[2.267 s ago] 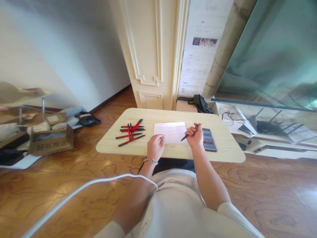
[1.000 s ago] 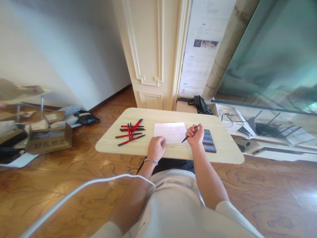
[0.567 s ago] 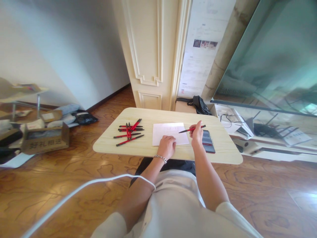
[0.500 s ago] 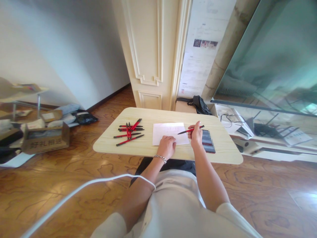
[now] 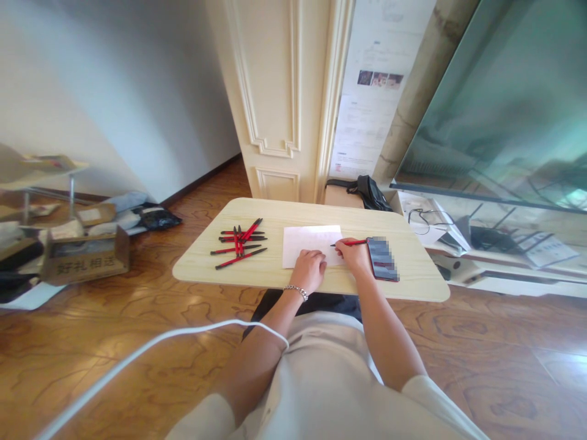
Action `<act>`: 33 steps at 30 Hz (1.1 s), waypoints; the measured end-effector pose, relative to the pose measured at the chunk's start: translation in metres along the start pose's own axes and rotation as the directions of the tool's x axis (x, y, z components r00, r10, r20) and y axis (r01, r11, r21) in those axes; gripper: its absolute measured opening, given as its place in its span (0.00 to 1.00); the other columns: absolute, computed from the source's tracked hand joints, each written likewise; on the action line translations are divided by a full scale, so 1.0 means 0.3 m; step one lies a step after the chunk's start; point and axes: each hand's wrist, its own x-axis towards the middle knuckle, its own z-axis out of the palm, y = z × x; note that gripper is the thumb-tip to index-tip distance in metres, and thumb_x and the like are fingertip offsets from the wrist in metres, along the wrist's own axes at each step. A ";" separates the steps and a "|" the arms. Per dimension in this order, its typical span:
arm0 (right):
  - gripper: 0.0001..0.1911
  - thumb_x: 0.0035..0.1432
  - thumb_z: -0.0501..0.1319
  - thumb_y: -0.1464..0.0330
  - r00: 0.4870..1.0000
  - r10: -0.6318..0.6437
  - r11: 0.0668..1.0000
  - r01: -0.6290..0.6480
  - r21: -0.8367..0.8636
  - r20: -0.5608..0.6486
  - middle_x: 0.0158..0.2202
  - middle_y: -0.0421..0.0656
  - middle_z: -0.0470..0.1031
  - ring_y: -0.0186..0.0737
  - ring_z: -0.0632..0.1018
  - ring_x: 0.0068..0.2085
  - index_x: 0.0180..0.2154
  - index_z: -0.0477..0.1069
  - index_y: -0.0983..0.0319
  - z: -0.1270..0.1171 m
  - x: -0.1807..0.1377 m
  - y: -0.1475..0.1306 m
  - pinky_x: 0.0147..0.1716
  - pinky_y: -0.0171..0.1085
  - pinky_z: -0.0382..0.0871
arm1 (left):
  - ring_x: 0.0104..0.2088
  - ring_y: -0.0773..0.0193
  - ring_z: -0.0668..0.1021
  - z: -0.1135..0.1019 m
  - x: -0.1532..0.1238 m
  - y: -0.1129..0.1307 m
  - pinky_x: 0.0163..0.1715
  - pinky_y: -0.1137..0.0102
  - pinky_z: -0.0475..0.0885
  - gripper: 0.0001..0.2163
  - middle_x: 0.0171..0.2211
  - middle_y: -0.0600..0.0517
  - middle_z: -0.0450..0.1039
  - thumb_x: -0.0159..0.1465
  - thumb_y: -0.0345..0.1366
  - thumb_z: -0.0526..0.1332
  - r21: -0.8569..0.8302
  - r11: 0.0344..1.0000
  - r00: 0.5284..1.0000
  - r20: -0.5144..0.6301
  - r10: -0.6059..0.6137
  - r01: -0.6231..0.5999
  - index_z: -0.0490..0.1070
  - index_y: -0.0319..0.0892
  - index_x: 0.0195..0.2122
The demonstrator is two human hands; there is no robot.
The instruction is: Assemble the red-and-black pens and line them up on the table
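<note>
A red and black pen (image 5: 356, 242) is gripped in my right hand (image 5: 354, 256), its dark tip at the right part of a white sheet of paper (image 5: 300, 239). Whether the tip touches the paper I cannot tell. My left hand (image 5: 312, 269) lies over the lower middle of the sheet, palm down, with its fingers laid out on it. Just right of my right hand is a phone (image 5: 383, 260) with a dark, partly pixelated screen. Several more red and black pens (image 5: 240, 244) lie crossed in a loose pile to the left of the paper.
The light wooden table (image 5: 202, 263) has rounded corners. A white cable (image 5: 183, 333) runs past my left arm. Behind the table are a cream door panel (image 5: 275, 79) and a black bag (image 5: 370, 194). Cardboard boxes (image 5: 87, 260) sit on the floor at left.
My right hand has come down and left onto the paper's right side, turning the pen into a writing grip. More of the phone now shows. My left hand has stayed in place.
</note>
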 end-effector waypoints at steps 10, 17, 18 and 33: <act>0.08 0.43 0.58 0.66 1.000 -0.012 0.991 0.010 -0.132 -0.019 0.21 0.42 0.75 0.36 0.73 0.23 0.23 0.73 0.64 0.017 0.011 0.015 0.24 0.33 0.63 | 0.44 0.56 0.74 0.007 -0.002 -0.008 0.50 0.60 0.64 0.10 0.42 0.45 0.75 0.63 0.31 0.55 0.021 1.000 1.000 0.004 0.019 -0.019 0.75 0.41 0.39; 0.07 0.42 0.58 0.67 0.998 0.021 0.989 -0.030 -0.142 -0.065 0.20 0.42 0.74 0.36 0.73 0.23 0.23 0.73 0.64 0.022 0.015 0.016 0.23 0.33 0.62 | 0.43 0.57 0.74 0.015 -0.004 -0.015 0.50 0.60 0.63 0.09 0.41 0.45 0.75 0.63 0.31 0.55 0.002 1.000 1.000 -0.005 0.021 -0.021 0.75 0.41 0.39; 0.07 0.43 0.59 0.67 0.998 0.021 0.990 -0.030 -0.137 -0.063 0.20 0.42 0.74 0.36 0.73 0.23 0.22 0.73 0.64 0.021 0.014 0.016 0.23 0.33 0.62 | 0.43 0.57 0.74 0.016 -0.004 -0.016 0.50 0.60 0.63 0.09 0.42 0.45 0.75 0.63 0.31 0.55 -0.001 1.000 1.000 -0.007 0.015 -0.015 0.76 0.41 0.39; 0.15 0.46 0.69 0.63 0.993 0.052 0.563 -0.120 0.818 0.110 0.27 0.37 0.72 0.27 0.68 0.22 0.37 0.72 0.59 -0.030 0.029 -0.085 0.18 0.27 0.61 | 0.45 0.56 0.73 0.013 -0.008 -0.015 0.50 0.60 0.65 0.10 0.43 0.46 0.75 0.61 0.29 0.57 0.047 0.999 1.000 -0.004 -0.012 0.012 0.75 0.41 0.40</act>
